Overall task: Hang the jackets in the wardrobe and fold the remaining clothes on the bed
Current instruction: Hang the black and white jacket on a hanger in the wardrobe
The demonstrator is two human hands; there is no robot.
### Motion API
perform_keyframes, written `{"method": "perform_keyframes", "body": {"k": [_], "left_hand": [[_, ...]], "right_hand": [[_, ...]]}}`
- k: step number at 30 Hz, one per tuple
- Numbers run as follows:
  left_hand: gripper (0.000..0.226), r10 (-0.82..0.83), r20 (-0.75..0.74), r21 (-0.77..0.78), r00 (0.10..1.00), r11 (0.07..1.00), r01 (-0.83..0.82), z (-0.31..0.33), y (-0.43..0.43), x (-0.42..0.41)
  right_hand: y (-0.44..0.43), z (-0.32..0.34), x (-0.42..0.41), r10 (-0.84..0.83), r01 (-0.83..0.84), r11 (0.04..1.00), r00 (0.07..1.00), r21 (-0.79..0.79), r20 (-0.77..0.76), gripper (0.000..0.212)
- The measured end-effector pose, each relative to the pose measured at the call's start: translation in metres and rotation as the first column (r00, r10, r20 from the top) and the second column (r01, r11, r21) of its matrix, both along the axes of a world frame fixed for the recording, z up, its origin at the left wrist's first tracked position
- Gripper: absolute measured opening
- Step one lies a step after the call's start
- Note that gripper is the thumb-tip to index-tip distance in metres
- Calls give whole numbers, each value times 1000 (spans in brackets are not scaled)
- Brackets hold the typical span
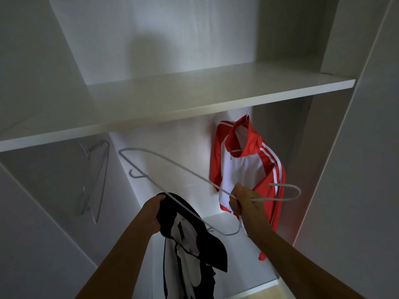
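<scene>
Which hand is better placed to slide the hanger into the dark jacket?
Right. The right hand grips the hanger; the left hand holds the dark jacket by its collar.

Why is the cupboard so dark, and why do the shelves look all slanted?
Head view: the wardrobe is dimly lit; a soft round shadow falls on the back wall above the shelf; the red jacket sits in the brightest patch; the spare hangers at left look dim and slightly blurred; the wide-angle lens and tilted head make the shelf and walls slant.
</scene>
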State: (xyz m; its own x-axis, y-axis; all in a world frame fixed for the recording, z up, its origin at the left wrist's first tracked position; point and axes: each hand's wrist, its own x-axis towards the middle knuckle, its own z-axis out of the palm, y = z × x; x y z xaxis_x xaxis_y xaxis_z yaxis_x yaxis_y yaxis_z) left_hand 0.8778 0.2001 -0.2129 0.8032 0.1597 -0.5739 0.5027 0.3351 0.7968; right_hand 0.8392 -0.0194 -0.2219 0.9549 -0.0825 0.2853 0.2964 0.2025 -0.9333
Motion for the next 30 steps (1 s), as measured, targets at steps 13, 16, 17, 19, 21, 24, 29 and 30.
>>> {"method": "perform_keyframes", "body": {"k": [13, 16, 17, 19, 21, 24, 29, 30], "left_hand": [[21, 78, 99, -7, 992, 997, -77, 13, 23, -14], [22, 90, 115, -43, 989, 995, -85, 21, 27, -13], [25, 118, 132, -62, 984, 992, -111, 24, 32, -11], [41, 180, 176, -156, 968, 976, -153, 33, 53, -8], [43, 200, 215, -191, 956, 969, -160, 41, 73, -11], [32, 168, 241, -48, 956, 986, -161, 40, 85, -15], [29, 112, 304, 203, 946, 963, -179, 34, 91, -18], [27, 84, 325, 236, 942, 957, -166, 33, 93, -19]], "right_hand": [[49, -16, 4, 179, -89, 881, 972, 465, -152, 62], [57, -19, 9, 201, -131, 927, 965, 351, -169, 64], [58, -27, 9, 173, -121, 964, 961, 235, -214, 64], [58, -49, 6, 128, -131, 991, 943, 10, -306, 57], [57, -66, 4, 148, -177, 983, 911, -41, -386, 53], [51, -67, 5, 155, -224, 959, 926, -172, -343, 56], [36, -63, -2, 154, -356, 789, 904, -500, -399, 46], [35, -63, -3, 154, -359, 779, 904, -514, -398, 47]]}}
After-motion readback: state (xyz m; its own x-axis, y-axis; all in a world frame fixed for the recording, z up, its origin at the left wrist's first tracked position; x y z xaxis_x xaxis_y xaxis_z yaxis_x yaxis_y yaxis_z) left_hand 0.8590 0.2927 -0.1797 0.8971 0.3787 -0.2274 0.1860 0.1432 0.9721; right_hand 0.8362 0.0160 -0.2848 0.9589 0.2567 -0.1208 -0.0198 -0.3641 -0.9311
